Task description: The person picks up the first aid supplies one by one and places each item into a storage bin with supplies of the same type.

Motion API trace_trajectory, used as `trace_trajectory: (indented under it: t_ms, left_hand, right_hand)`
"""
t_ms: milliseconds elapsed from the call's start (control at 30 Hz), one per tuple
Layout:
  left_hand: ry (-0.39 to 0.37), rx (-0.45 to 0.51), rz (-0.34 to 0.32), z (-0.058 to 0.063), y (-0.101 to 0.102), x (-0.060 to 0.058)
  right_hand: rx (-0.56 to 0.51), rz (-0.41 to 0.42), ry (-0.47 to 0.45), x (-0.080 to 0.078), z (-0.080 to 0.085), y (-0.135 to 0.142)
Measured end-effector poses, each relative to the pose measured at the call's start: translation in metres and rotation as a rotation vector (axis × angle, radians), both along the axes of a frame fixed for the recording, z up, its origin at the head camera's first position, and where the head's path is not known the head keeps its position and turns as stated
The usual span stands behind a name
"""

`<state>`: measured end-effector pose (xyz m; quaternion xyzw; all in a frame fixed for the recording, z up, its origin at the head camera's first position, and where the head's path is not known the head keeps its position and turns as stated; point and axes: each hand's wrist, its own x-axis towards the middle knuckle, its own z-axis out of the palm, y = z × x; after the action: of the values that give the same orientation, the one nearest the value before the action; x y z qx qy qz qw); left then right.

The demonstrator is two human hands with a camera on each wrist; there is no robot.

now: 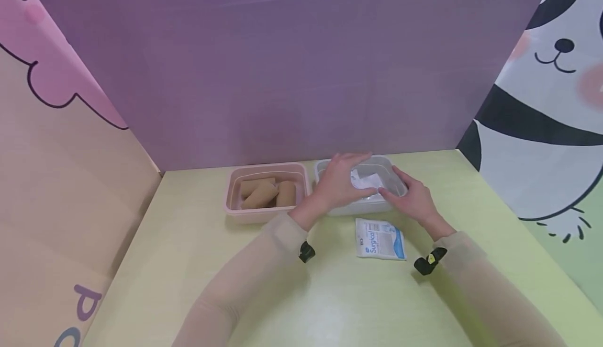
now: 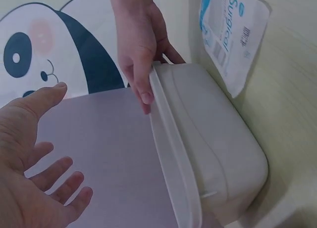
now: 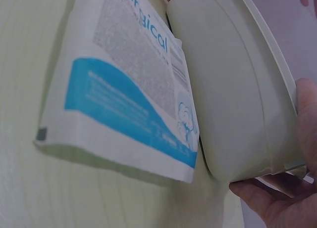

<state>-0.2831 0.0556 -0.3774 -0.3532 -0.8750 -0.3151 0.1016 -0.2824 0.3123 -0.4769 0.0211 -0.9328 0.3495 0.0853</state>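
A white plastic box (image 1: 360, 208) stands at the back of the table, with white packets (image 1: 369, 181) inside. My left hand (image 1: 335, 183) is over the box's left part; in the left wrist view its fingers are spread and hold nothing. At the box's right front corner, my right hand (image 1: 414, 199) grips the rim, thumb on the edge and fingers along the outer wall. A flat white and blue packet printed "Surgical" (image 1: 379, 239) lies on the table in front of the box; the right wrist view shows it close to the box wall.
To the left of the white box stands a pink plastic box (image 1: 267, 215) holding several tan rolls (image 1: 260, 194). Behind both boxes rises a purple panel (image 1: 292, 75). Printed walls flank the pale table (image 1: 330, 305), one with a panda (image 1: 542, 122).
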Motion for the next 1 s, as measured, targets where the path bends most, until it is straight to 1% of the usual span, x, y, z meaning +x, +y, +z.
trace_trajectory:
  t_ms: [100,233,300,367,467,600,700,867,1000]
  left_hand:
    - [0.025,0.002,-0.026,0.004,0.000,0.007]
    - [0.055,-0.016,-0.049,0.005,0.000,0.015]
    - [0.044,-0.022,-0.055,0.004,0.000,0.019]
    - [0.014,-0.021,-0.053,0.001,0.000,0.025]
    - [-0.001,-0.029,-0.065,-0.008,0.001,0.033]
    - [0.018,-0.076,-0.109,-0.029,0.004,0.043]
    - [0.009,-0.125,-0.103,-0.041,0.005,0.050]
    - [-0.022,-0.180,-0.063,-0.056,0.008,0.054]
    - [-0.025,-0.194,-0.075,-0.066,0.010,0.055]
  right_hand:
    - [-0.009,0.004,-0.001,0.001,0.000,0.001]
    - [-0.013,0.005,-0.012,0.002,0.000,0.000]
    - [-0.009,0.001,-0.020,0.001,0.000,0.000]
    - [-0.004,-0.002,-0.027,0.001,0.000,0.000]
    - [0.005,-0.003,-0.030,0.001,0.000,0.000]
    - [0.014,0.008,-0.012,0.001,0.000,0.001]
    - [0.019,0.012,0.004,0.001,0.000,0.001]
    - [0.017,0.005,-0.001,0.002,0.002,-0.001]
    - [0.016,0.002,-0.023,0.003,0.002,-0.002]
